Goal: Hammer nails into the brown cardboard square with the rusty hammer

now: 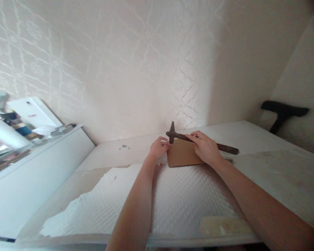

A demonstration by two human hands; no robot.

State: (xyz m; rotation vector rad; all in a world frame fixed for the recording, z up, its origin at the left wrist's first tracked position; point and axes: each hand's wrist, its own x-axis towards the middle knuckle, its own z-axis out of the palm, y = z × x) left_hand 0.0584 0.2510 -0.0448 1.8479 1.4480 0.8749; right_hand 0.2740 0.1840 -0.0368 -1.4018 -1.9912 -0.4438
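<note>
My right hand [206, 145] is closed round the dark handle of a hammer [172, 134]. The hammer's head is over the upper left corner of a brown board [183, 156], which lies on the table. At that same corner, my left hand [159, 147] has its thumb and fingers pinched together just below the hammer head. What it pinches is too small to make out. A row of tiny dark marks runs along the board's upper edge. Several small dark pieces, perhaps nails [124, 146], lie on the table to the left.
White quilted sheeting [188, 202] covers the table's near part. A white cabinet [42, 188] with cluttered items stands at the left. A black T-shaped object [284, 111] is at the right by the patterned wall [136, 69]. A yellowish patch [222, 226] shows near the front edge.
</note>
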